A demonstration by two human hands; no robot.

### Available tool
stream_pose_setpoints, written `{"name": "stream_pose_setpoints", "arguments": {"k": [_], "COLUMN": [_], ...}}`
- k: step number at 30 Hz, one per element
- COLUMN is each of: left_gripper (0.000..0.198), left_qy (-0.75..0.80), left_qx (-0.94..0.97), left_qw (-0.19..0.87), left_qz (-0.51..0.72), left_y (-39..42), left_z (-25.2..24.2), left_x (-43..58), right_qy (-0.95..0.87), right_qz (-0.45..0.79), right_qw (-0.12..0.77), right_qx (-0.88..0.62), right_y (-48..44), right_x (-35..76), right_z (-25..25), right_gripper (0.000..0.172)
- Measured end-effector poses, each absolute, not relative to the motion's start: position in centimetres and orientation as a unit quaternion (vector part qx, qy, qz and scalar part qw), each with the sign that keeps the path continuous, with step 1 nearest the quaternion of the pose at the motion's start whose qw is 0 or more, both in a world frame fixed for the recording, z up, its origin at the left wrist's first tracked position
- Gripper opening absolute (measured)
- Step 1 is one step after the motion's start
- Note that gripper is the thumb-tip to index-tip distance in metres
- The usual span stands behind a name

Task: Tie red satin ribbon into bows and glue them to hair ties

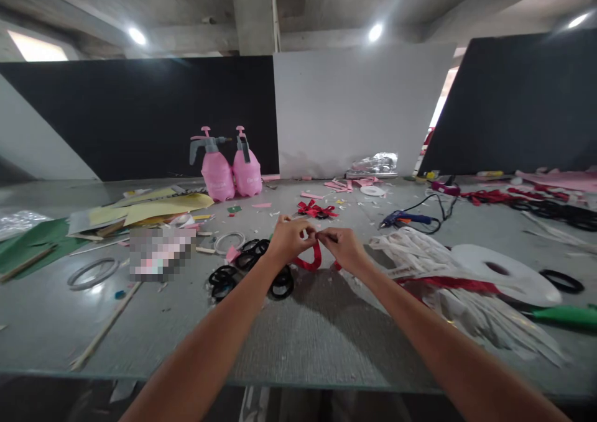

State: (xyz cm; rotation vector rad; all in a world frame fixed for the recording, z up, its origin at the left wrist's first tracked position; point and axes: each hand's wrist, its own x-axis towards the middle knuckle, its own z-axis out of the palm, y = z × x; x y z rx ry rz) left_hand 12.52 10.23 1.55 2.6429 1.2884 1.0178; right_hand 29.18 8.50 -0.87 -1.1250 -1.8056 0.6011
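Observation:
My left hand [291, 238] and my right hand [342, 246] meet above the middle of the table, fingertips pinched close together. Between them is a red ribbon [313, 263], which hangs below the fingers in a loop, with a short piece showing under my right hand. Just beyond my hands lies a red ribbon bow [317, 209]. Several black elastic hair ties [252, 254] are piled beside my left forearm, partly hidden by it. The exact spot where the fingers press the ribbon is too small to make out.
Two pink spray bottles [217, 176] stand at the back left. A blue glue gun [405, 219] with a cord lies right of centre. Near my right arm are white strips [410, 251] and a white ribbon spool [513, 276]. Yellow sheets [153, 209] and a stick [107, 325] lie left.

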Motion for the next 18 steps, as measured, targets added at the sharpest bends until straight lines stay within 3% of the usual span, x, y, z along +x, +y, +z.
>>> {"name": "stream_pose_setpoints", "arguments": {"k": [8,18], "left_gripper": [0.015,0.012], "left_qy": [0.414,0.362], "left_qx": [0.779,0.833], "left_qw": [0.139,0.098], "left_qz": [0.450,0.406], "left_y": [10.5,9.1], "left_z": [1.5,2.2], "left_x": [10.4,11.1], "right_qy": [-0.679,-0.694], "right_qz": [0.310,0.319], "right_qw": [0.496,0.501], "right_qx": [-0.442,-0.406], "right_y": [8.5,8.3], "right_x": [29.8,29.1], "right_z": [-0.4,-0.4], "right_gripper": [0.031,0.027]}}
